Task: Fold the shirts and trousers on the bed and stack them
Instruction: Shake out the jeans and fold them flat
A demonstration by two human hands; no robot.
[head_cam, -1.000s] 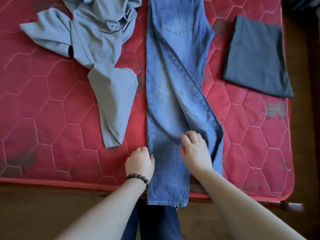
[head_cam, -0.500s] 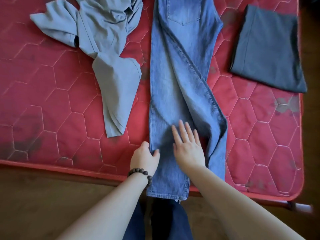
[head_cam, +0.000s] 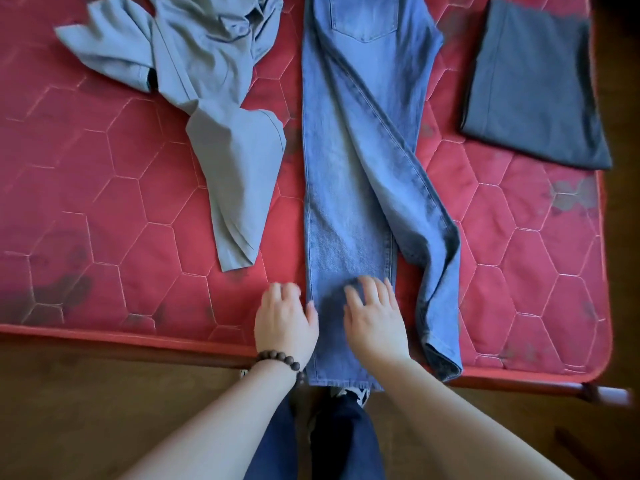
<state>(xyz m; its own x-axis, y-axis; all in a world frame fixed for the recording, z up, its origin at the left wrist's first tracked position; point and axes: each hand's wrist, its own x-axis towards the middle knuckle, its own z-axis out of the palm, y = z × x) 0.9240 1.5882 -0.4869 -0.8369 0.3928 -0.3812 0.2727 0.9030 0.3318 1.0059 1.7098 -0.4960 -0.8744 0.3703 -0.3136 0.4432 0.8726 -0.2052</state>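
Note:
Blue jeans [head_cam: 349, 161] lie lengthwise on the red quilted mattress [head_cam: 104, 202], back pocket up. One leg crosses over the other and skews right, its hem [head_cam: 446, 365] near the bed's front edge. The other leg's hem hangs over that edge. My right hand [head_cam: 375, 317] presses flat on the lower part of the straight leg, fingers spread. My left hand [head_cam: 285, 318], with a bead bracelet on the wrist, rests on the mattress at the jeans' left edge, thumb touching the denim. A crumpled grey shirt [head_cam: 214, 81] lies to the left of the jeans.
A folded dark grey garment [head_cam: 530, 88] lies at the far right of the mattress. The wooden bed frame [head_cam: 156, 348] runs along the front edge, with brown floor below it. My legs in dark blue trousers [head_cam: 311, 445] stand against the bed.
My right hand opened from curled to flat, then slid back along the leg toward the bed's front edge. My left hand stayed at the jeans' left edge.

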